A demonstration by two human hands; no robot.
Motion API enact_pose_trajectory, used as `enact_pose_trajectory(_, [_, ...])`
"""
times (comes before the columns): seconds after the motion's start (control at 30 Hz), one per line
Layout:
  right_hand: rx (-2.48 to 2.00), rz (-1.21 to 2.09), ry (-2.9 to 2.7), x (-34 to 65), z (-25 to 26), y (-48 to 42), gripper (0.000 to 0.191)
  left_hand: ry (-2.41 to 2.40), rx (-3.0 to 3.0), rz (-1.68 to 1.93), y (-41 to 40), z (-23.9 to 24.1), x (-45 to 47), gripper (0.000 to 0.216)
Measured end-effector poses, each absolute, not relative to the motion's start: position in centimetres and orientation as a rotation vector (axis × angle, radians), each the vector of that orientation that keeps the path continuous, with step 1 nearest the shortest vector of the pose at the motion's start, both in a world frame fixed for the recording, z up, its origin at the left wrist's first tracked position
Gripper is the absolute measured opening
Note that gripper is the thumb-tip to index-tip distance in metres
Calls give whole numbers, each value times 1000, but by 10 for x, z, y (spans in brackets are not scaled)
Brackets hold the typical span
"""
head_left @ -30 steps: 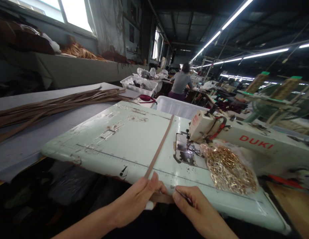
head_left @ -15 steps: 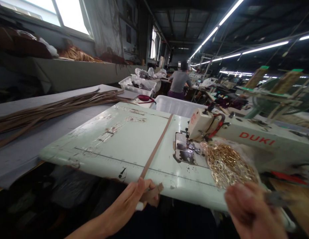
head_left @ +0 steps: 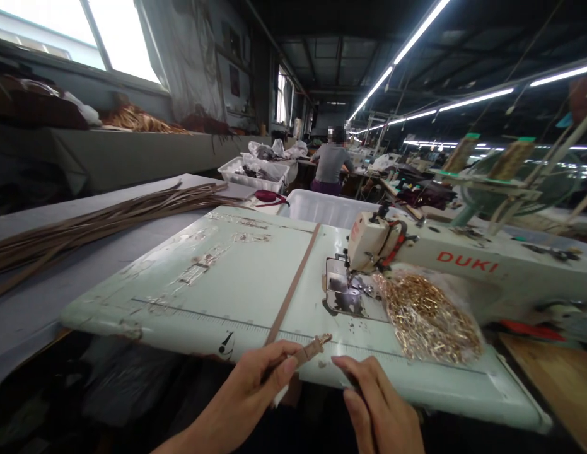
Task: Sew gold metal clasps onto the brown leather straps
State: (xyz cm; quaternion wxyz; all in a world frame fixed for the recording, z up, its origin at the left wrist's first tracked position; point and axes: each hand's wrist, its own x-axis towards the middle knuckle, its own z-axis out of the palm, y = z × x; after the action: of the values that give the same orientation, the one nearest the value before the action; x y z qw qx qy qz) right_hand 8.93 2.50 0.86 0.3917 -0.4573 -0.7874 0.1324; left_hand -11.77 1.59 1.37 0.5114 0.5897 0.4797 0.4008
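Observation:
A long brown strap (head_left: 293, 284) lies across the pale green sewing table (head_left: 203, 277), running from its far edge to the near edge. My left hand (head_left: 255, 388) pinches the strap's near end, which is lifted off the table and carries a small gold metal fitting (head_left: 318, 342). My right hand (head_left: 376, 407) sits just right of it at the table's near edge. Its fingers are held together and point at the strap end, with something thin and dark under the fingertips that I cannot make out.
A white DUKI sewing machine (head_left: 463, 265) stands on the right, with a clear bag of gold metal fittings (head_left: 430, 315) in front of it. A bundle of brown straps (head_left: 108, 217) lies on the grey table to the left. Behind are white bins (head_left: 331, 205) and a seated person (head_left: 331, 164).
My right hand swung out to the right near the bag of fittings and came back beside the strap end. The strap end now carries a gold fitting and is raised.

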Motion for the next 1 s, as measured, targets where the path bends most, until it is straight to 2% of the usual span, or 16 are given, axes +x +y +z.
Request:
enact_pose_trajectory(0.2, [-1200, 281, -1984, 79, -7, 30, 21, 1100, 1340, 957, 13, 17, -106, 38])
enact_pose_trajectory(0.57, [-1093, 189, -2109, 82, -2, 36, 10, 1150, 1141, 965, 5, 14, -95, 49])
enact_pose_trajectory(0.7, [-1034, 472, -2051, 82, 0, 38, 11, 1050, 1080, 920, 7, 13, -95, 47])
enact_pose_trajectory(0.87, [-889, 1192, -1459, 90, 17, 36, 30, 884, 1039, 963, 14, 10, -99, 34])
enact_pose_trajectory(0.93, [-860, 1285, -1312, 94, 21, 37, 36, 805, 1033, 1003, 16, 10, -101, 27])
enact_pose_trajectory(1.0, [-927, 1199, -1366, 96, 21, 38, 45, 746, 1041, 1041, 14, 12, -101, 23])
